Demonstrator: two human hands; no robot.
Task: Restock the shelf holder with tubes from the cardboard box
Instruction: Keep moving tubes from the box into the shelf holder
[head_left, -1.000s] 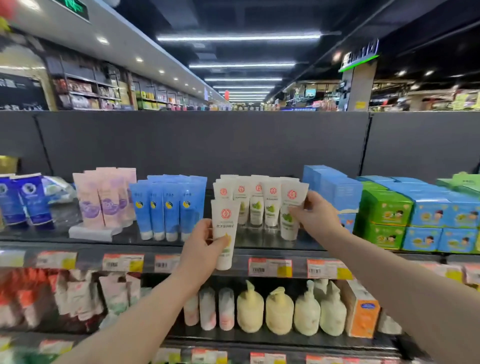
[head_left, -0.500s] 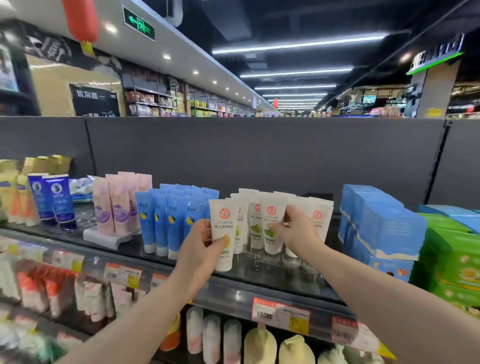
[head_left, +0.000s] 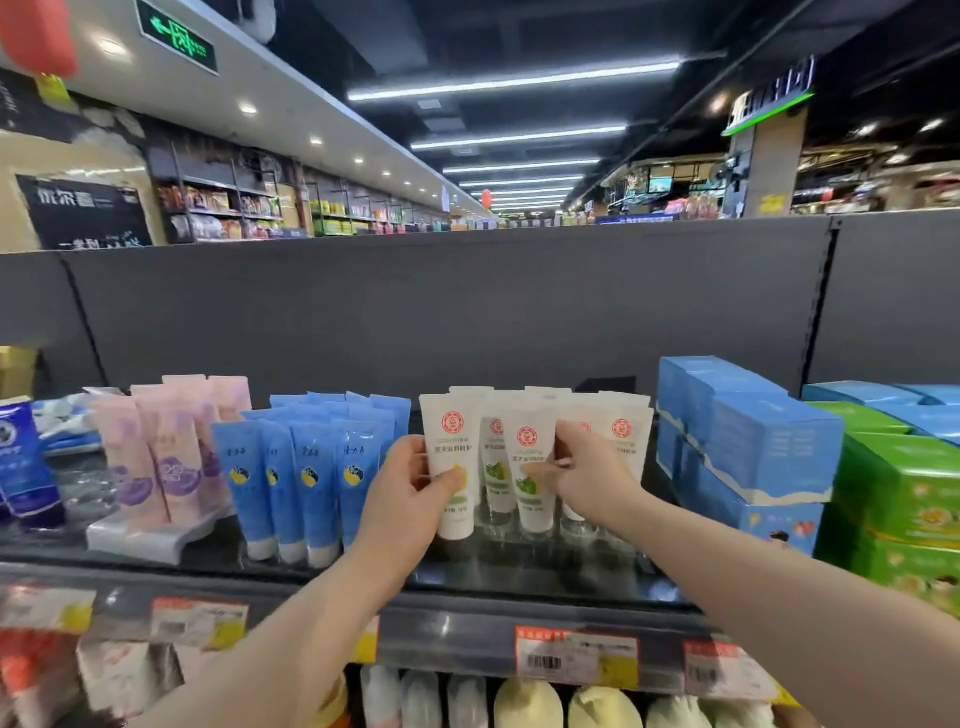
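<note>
My left hand (head_left: 402, 499) grips a white tube (head_left: 449, 447) with a red round logo, cap down, standing at the left end of the row of white tubes. My right hand (head_left: 584, 478) pinches another white tube (head_left: 530, 467) with a green print in the same row. More white tubes (head_left: 623, 431) stand behind and to the right in a clear shelf holder (head_left: 576, 530) on the dark shelf (head_left: 519, 582). The cardboard box is not in view.
Blue tubes (head_left: 306, 478) stand just left of the white ones, pink tubes (head_left: 166, 452) further left. Blue boxes (head_left: 748, 441) and green boxes (head_left: 904, 499) fill the shelf's right side. Price tags (head_left: 576, 657) line the shelf edge; bottles (head_left: 524, 704) stand below.
My left hand has carried its white tube up from the shelf edge into the left end of the row. My right hand shifted left to a tube in the middle.
</note>
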